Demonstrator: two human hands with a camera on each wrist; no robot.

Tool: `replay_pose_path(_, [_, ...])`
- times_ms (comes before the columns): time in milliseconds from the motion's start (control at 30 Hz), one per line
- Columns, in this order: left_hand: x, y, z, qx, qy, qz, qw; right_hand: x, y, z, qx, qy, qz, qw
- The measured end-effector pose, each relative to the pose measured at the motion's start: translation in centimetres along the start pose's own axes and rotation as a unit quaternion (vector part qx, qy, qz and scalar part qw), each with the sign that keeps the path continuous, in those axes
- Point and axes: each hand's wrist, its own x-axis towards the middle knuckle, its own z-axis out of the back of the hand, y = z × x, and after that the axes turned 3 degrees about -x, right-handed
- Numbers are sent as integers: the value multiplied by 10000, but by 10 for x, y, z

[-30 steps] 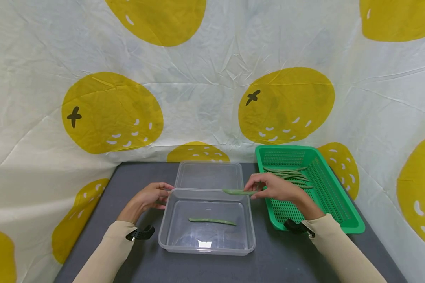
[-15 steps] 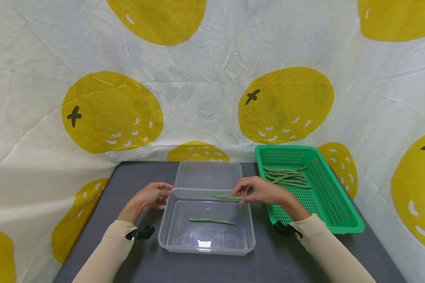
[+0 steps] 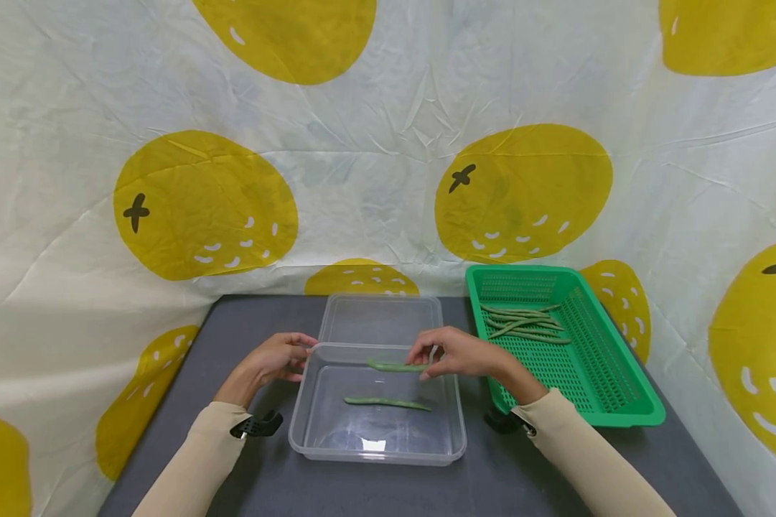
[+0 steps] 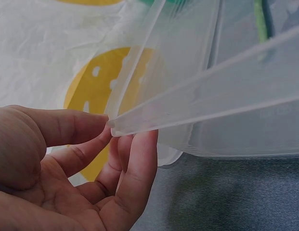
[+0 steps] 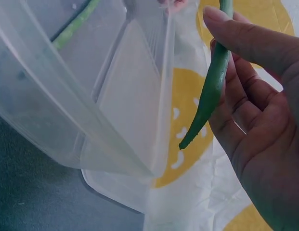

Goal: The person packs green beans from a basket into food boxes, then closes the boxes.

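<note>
Fingers (image 3: 424,340) of the right hand (image 3: 455,351) are pinching a green bean (image 3: 390,367) above the clear container (image 3: 329,429), where another bean (image 3: 388,403) is lying. The left hand (image 3: 274,359) is gripping the container's back corner between its fingers (image 4: 140,166). Lowering lightly, parallel to the other bean, should be avoiding overlap. Beyond, a green basket (image 3: 594,377) is holding more beans (image 3: 533,333).
</note>
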Motion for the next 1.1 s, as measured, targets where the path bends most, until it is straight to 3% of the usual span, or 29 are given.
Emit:
replay_pose_path(333, [0, 0, 0, 11, -9, 32, 10000, -5, -1, 0, -64, -379, 43, 9993])
replay_pose_path(1100, [1, 0, 1, 12, -9, 16, 10000, -34, -17, 19, 66, -479, -484, 9977])
